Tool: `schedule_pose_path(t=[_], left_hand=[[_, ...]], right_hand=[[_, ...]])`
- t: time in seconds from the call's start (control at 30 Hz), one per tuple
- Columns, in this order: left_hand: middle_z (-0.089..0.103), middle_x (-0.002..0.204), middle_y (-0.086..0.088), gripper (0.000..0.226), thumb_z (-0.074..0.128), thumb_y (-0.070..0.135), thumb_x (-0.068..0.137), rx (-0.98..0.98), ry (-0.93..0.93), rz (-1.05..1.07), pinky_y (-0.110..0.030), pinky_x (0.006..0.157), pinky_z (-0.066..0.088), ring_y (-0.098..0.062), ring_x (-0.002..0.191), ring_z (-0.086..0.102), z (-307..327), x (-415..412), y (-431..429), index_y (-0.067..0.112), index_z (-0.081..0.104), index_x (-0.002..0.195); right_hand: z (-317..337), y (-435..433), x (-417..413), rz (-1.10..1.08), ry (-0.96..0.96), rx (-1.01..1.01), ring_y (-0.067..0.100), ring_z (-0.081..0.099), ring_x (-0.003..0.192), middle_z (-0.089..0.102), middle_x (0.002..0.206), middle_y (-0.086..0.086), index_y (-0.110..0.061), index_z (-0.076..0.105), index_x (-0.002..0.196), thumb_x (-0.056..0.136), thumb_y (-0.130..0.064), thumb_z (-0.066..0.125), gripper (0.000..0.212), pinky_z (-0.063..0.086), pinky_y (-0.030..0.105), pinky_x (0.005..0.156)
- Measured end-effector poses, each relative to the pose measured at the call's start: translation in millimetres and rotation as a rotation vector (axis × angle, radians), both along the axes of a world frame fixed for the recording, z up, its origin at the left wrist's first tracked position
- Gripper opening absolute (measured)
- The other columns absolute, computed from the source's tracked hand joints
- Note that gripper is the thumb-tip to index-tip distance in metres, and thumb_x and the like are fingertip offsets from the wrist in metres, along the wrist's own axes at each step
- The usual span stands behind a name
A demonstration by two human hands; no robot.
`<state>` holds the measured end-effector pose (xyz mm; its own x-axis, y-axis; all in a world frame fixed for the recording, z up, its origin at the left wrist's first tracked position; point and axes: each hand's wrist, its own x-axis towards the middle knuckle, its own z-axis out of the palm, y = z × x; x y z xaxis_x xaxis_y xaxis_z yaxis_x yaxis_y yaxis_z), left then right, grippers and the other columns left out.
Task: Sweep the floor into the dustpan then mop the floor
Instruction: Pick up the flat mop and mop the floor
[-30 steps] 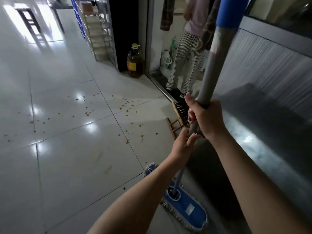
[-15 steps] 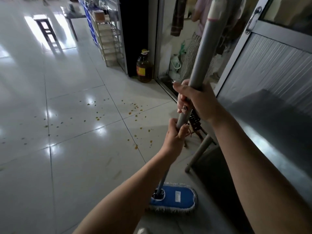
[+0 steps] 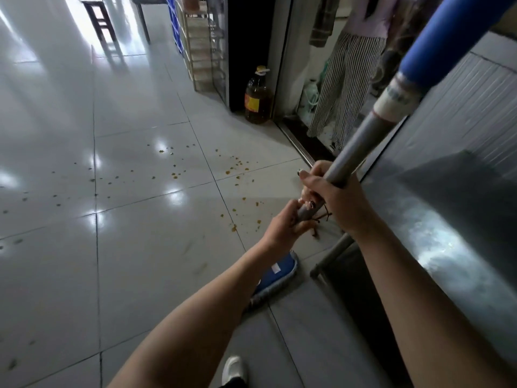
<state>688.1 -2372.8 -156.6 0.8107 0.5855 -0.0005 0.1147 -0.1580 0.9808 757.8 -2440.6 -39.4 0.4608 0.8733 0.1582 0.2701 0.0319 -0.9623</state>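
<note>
Both hands hold a grey mop handle (image 3: 361, 147) with a blue top section. My right hand (image 3: 333, 197) grips the handle higher up; my left hand (image 3: 285, 228) grips it just below. The flat blue mop head (image 3: 275, 278) lies on the pale tiled floor (image 3: 140, 261), mostly hidden behind my left forearm. Small orange-yellow crumbs (image 3: 235, 166) are scattered over the tiles ahead and to the left. No dustpan is in view.
A steel counter (image 3: 453, 233) with a leg (image 3: 330, 256) runs along the right. A large oil bottle (image 3: 258, 98) stands by a doorway with hanging clothes (image 3: 347, 79). A shelf rack (image 3: 204, 43) and stool (image 3: 100, 21) stand farther back. My white shoe (image 3: 233, 369) shows below.
The mop head has slid left and then swung close under my left forearm. Both hands kept their grip, and the handle tilted so its blue top shows again.
</note>
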Motion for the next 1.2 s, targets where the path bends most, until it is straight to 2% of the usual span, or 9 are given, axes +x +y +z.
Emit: schedule_pose_path(t=[0.23, 0.33, 0.5, 0.67, 0.8, 0.93, 1.0, 1.07, 1.2], left_hand=[[0.064, 0.109, -0.018, 0.037, 0.068, 0.017, 0.083, -0.046, 0.038, 0.105, -0.04, 0.09, 0.048, -0.029, 0.1, 0.059, -27.4, -11.4, -11.4, 0.004, 0.057, 0.116], [0.064, 0.107, -0.016, 0.026, 0.057, 0.022, 0.092, -0.116, 0.033, 0.15, -0.032, 0.079, 0.047, -0.021, 0.092, 0.057, -38.5, -20.1, -19.7, 0.005, 0.06, 0.112], [0.06, 0.102, -0.008, 0.046, 0.044, 0.048, 0.093, -0.376, 0.274, 0.17, -0.042, 0.088, 0.05, -0.023, 0.095, 0.058, -58.3, -31.7, -55.0, 0.008, 0.058, 0.111], [0.062, 0.102, -0.015, 0.048, 0.048, 0.049, 0.092, -1.051, 0.153, 0.215, -0.033, 0.068, 0.059, -0.023, 0.083, 0.068, -57.1, -26.4, -106.7, 0.008, 0.052, 0.118], [0.064, 0.087, -0.017, 0.039, 0.056, 0.024, 0.092, -1.363, 0.071, 0.334, -0.028, 0.048, 0.055, -0.024, 0.059, 0.069, -55.2, -24.8, -143.8, 0.002, 0.047, 0.122], [0.044, 0.059, -0.01, 0.036, 0.051, 0.015, 0.094, -1.418, 0.15, 0.412, -0.014, 0.026, 0.034, -0.014, 0.038, 0.043, -58.2, -24.9, -182.5, 0.003, 0.044, 0.128], [0.044, 0.054, -0.01, 0.014, 0.049, 0.015, 0.095, -1.424, 0.169, 0.384, -0.015, 0.025, 0.033, -0.014, 0.035, 0.042, -66.1, -27.2, -194.9, 0.007, 0.048, 0.106], [0.055, 0.065, -0.015, 0.015, 0.048, 0.017, 0.095, -1.421, 0.208, 0.358, -0.022, 0.032, 0.044, -0.017, 0.043, 0.054, -70.0, -32.2, -210.8, 0.002, 0.047, 0.09], [0.059, 0.081, -0.015, 0.018, 0.05, 0.019, 0.094, -1.387, 0.257, 0.365, -0.022, 0.037, 0.047, -0.02, 0.051, 0.062, -75.4, -40.5, -227.3, 0.001, 0.051, 0.096]], right_hand=[[-14.3, -19.9, 10.1, 0.174, 0.009, -0.165, 0.021, 0.066, 0.073, 0.064, 0.068, 0.003, -0.012, 0.055, 0.087, 0.081, -0.034, 0.064, 0.025, 0.054, 0.029, 0.077], [-7.0, -32.0, 17.7, 0.233, -0.082, -0.302, 0.016, 0.069, 0.092, 0.072, 0.086, -0.001, -0.023, 0.057, 0.103, 0.077, -0.038, 0.062, 0.03, 0.053, 0.026, 0.084], [-7.9, -72.3, 19.7, 0.338, -0.159, -0.772, 0.014, 0.067, 0.09, 0.064, 0.103, 0.003, -0.02, 0.054, 0.124, 0.066, -0.057, 0.063, 0.069, 0.057, 0.029, 0.077], [-22.4, -112.4, 9.3, 0.327, 0.127, -0.9, 0.013, 0.071, 0.065, 0.064, 0.092, 0.008, -0.005, 0.045, 0.129, 0.054, -0.038, 0.081, 0.089, 0.057, 0.022, 0.06], [-50.1, -157.2, 6.3, 0.12, 0.38, -0.963, 0.025, 0.07, 0.069, 0.067, 0.092, 0.013, -0.002, 0.05, 0.13, 0.092, -0.006, 0.052, 0.038, 0.059, 0.031, 0.056], [-55.9, -202.3, 15.2, 0.165, 0.786, -0.962, 0.036, 0.07, 0.084, 0.066, 0.106, 0.03, -0.003, 0.062, 0.118, 0.08, -0.014, 0.059, 0.04, 0.06, 0.036, 0.062], [-65.9, -214.4, 11.4, 0.173, 0.827, -1.024, 0.031, 0.072, 0.08, 0.069, 0.1, 0.027, 0.0, 0.07, 0.105, 0.077, -0.024, 0.058, 0.039, 0.059, 0.033, 0.06], [-77.5, -224.8, 4.2, 0.16, 0.791, -1.091, 0.029, 0.072, 0.075, 0.07, 0.094, 0.027, 0.005, 0.068, 0.1, 0.073, -0.031, 0.058, 0.046, 0.058, 0.032, 0.056], [-87.9, -239.1, -8.4, 0.113, 0.858, -1.084, 0.031, 0.072, 0.073, 0.069, 0.095, 0.03, 0.01, 0.068, 0.091, 0.069, -0.022, 0.068, 0.039, 0.057, 0.032, 0.053]])
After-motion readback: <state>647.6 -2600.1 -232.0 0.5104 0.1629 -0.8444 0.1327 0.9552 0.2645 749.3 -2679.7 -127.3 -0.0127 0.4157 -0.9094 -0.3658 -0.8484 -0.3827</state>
